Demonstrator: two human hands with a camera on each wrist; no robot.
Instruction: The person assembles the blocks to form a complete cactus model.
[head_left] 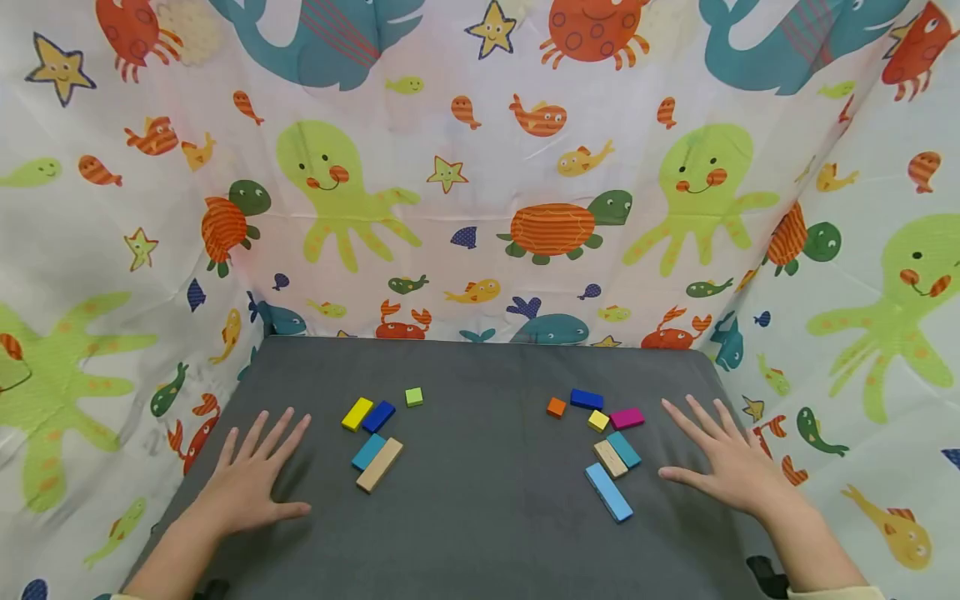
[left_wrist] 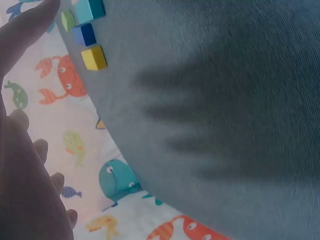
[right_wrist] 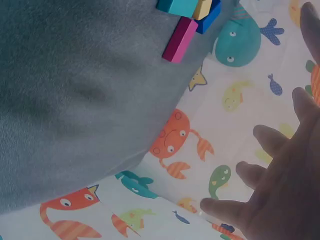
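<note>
My left hand is held above the left side of the table, fingers spread and holding nothing. To its right lie a yellow block, a dark blue block, a small green cube, a teal block and a long wooden block. Fingers splayed, my right hand hovers at the right side, also holding nothing. Left of it are an orange cube, a blue block, a yellow cube, a magenta block, a teal block, a wooden block and a long light blue block.
A dark grey cloth covers the table, with a wide bare strip between the two block groups. White curtain printed with sea animals walls in the back and both sides. In the left wrist view, shadows of fingers fall across the cloth.
</note>
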